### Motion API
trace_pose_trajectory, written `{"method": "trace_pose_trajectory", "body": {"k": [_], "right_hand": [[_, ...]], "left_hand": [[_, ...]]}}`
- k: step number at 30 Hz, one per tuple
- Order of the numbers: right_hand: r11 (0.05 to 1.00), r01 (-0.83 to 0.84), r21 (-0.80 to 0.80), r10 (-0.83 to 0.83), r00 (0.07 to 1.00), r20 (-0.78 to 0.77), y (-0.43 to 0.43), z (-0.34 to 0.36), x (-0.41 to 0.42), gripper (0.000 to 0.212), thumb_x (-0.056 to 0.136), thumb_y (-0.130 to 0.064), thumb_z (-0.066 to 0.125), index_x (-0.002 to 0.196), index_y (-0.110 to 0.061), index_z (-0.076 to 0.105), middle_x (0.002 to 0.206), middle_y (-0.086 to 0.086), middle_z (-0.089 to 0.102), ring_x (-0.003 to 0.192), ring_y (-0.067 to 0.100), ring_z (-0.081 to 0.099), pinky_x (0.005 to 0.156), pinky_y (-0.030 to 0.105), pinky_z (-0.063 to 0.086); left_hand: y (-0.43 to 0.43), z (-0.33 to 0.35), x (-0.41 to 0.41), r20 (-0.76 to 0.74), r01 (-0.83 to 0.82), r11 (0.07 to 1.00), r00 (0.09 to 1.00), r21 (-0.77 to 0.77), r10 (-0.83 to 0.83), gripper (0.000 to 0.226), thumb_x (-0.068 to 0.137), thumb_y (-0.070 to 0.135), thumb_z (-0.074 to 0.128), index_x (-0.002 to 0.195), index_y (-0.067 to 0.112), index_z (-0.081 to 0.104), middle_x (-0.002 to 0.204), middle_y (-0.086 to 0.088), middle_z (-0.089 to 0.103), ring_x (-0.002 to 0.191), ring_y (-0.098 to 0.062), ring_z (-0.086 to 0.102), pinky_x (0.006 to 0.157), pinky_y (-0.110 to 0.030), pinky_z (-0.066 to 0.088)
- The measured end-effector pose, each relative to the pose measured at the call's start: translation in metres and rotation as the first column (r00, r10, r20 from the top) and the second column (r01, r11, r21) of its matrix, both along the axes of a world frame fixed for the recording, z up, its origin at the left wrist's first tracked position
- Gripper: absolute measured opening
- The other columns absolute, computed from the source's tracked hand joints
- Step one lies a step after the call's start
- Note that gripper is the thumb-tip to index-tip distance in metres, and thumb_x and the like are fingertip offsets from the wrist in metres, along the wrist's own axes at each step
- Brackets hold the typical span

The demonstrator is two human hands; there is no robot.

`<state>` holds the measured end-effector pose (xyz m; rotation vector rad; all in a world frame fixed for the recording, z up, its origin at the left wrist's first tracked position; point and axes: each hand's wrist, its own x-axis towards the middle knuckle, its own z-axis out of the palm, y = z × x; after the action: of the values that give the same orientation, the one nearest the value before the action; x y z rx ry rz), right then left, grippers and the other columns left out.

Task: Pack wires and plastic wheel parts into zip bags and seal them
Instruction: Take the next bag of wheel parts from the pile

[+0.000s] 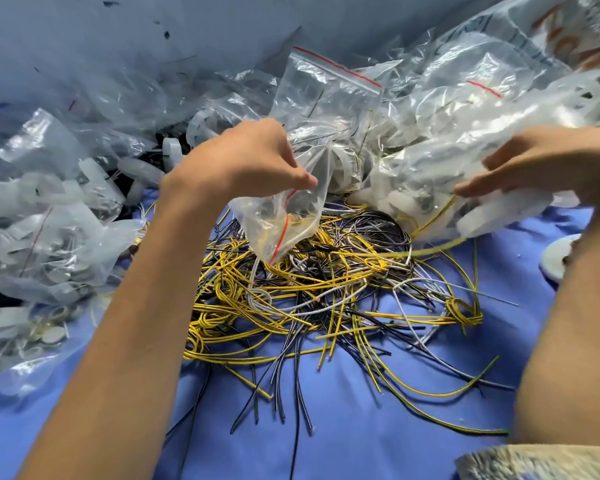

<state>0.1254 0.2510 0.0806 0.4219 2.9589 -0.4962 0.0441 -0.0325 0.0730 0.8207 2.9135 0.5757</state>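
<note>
While our left hand (253, 161) pinches zip bag (291, 223), right hand (534, 168), well apart and blurred, reaches at filled bags (447, 143); grip unclear. Wires (326, 289) heaped beneath on blue cloth (361, 427). We judge: loading step; next needs bag mouth spread, wires gathered.

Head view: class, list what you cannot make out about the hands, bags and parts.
All in the head view:
1. Right hand: motion-blurred; grip unclear.
2. Small zip bag pinched by left hand: clear plastic over wire pile; contents uncertain.
3. White disc: partly hidden by right forearm.
</note>
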Motion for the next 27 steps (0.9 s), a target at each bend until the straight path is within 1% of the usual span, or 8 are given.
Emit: {"method": "trace_pose_trajectory", "body": {"k": [3, 5, 7, 11, 14, 17, 21, 27], "right_hand": [[0.923, -0.2, -0.328, 0.18, 0.979, -0.092, -0.028, -0.003, -0.006, 0.046, 0.056, -0.055, 0.071, 0.073, -0.012, 0.072, 0.07, 0.001, 0.062, 0.067, 0.012, 0.052, 0.065, 0.029, 0.041], [0.87, -0.303, -0.388, 0.274, 0.953, -0.131, -0.05, 0.0, -0.012, 0.057, 0.057, -0.056, 0.065, 0.089, -0.01, 0.072, 0.082, 0.004, 0.063, 0.074, 0.01, 0.052, 0.067, 0.028, 0.038], [0.802, -0.412, -0.433, 0.373, 0.911, -0.174, -0.067, -0.001, -0.019, 0.049, 0.067, -0.051, 0.062, 0.093, -0.011, 0.068, 0.085, 0.002, 0.062, 0.077, 0.01, 0.051, 0.066, 0.029, 0.035], [0.624, -0.509, -0.592, 0.366, 0.861, -0.354, -0.094, 0.0, -0.026, 0.036, 0.085, -0.038, 0.055, 0.106, -0.009, 0.058, 0.096, 0.005, 0.057, 0.085, 0.014, 0.054, 0.07, 0.035, 0.041], [0.514, -0.541, -0.666, 0.29, 0.84, -0.458, -0.117, 0.002, -0.031, 0.024, 0.092, -0.032, 0.048, 0.098, -0.011, 0.054, 0.098, 0.012, 0.049, 0.089, 0.021, 0.046, 0.078, 0.041, 0.035], [0.497, -0.534, -0.684, 0.218, 0.84, -0.497, -0.13, 0.002, -0.037, 0.015, 0.099, -0.023, 0.043, 0.092, -0.014, 0.053, 0.094, 0.009, 0.051, 0.086, 0.019, 0.048, 0.077, 0.033, 0.035], [0.394, -0.53, -0.751, 0.18, 0.846, -0.502, -0.132, -0.002, -0.04, 0.01, 0.092, -0.004, 0.052, 0.091, -0.014, 0.052, 0.098, 0.01, 0.054, 0.088, 0.017, 0.053, 0.079, 0.03, 0.04], [0.448, -0.506, -0.737, 0.177, 0.858, -0.482, -0.133, -0.008, -0.045, 0.012, 0.091, -0.002, 0.054, 0.098, -0.012, 0.052, 0.103, 0.012, 0.054, 0.09, 0.019, 0.053, 0.082, 0.037, 0.04]], "left_hand": [[0.0, 0.0, 0.0, -0.035, -0.035, 0.999, 0.999, 0.033, 0.036, 0.026, 0.075, 0.046, 0.072, 0.084, 0.022, 0.077, 0.083, -0.003, 0.072, 0.085, -0.021, 0.065, 0.081, -0.037, 0.054], [0.001, -0.001, 0.0, -0.071, -0.065, 0.995, 0.995, 0.069, 0.07, 0.026, 0.07, 0.044, 0.075, 0.08, 0.02, 0.076, 0.08, -0.005, 0.073, 0.083, -0.02, 0.066, 0.08, -0.038, 0.055], [0.001, -0.002, 0.001, -0.109, -0.089, 0.993, 0.989, 0.079, 0.098, 0.034, 0.066, 0.042, 0.077, 0.082, 0.013, 0.074, 0.084, -0.009, 0.072, 0.085, -0.023, 0.067, 0.081, -0.038, 0.055], [0.003, -0.004, 0.001, -0.153, -0.098, 0.993, 0.983, 0.064, 0.106, 0.03, 0.066, 0.024, 0.076, 0.094, 0.018, 0.068, 0.091, -0.008, 0.068, 0.09, -0.026, 0.061, 0.082, -0.036, 0.051], [0.004, -0.004, 0.001, -0.175, -0.07, 0.997, 0.982, 0.029, 0.074, 0.016, 0.071, 0.017, 0.068, 0.083, 0.013, 0.059, 0.083, -0.007, 0.062, 0.084, -0.029, 0.057, 0.069, -0.035, 0.046], [0.002, -0.001, 0.002, -0.179, -0.044, 0.995, 0.982, 0.091, 0.06, 0.018, 0.079, 0.015, 0.061, 0.086, 0.024, 0.047, 0.09, -0.002, 0.054, 0.088, -0.026, 0.049, 0.071, -0.031, 0.036], [-0.004, 0.001, -0.003, -0.203, -0.065, 0.978, 0.973, 0.199, 0.106, 0.016, 0.083, 0.015, 0.056, 0.092, 0.026, 0.05, 0.101, -0.005, 0.061, 0.094, -0.027, 0.054, 0.071, -0.028, 0.037], [-0.007, 0.0, -0.005, -0.182, -0.051, 0.962, 0.978, 0.268, 0.102, 0.02, 0.082, 0.01, 0.061, 0.093, 0.026, 0.056, 0.091, -0.002, 0.064, 0.085, -0.02, 0.058, 0.068, -0.024, 0.039]]}}
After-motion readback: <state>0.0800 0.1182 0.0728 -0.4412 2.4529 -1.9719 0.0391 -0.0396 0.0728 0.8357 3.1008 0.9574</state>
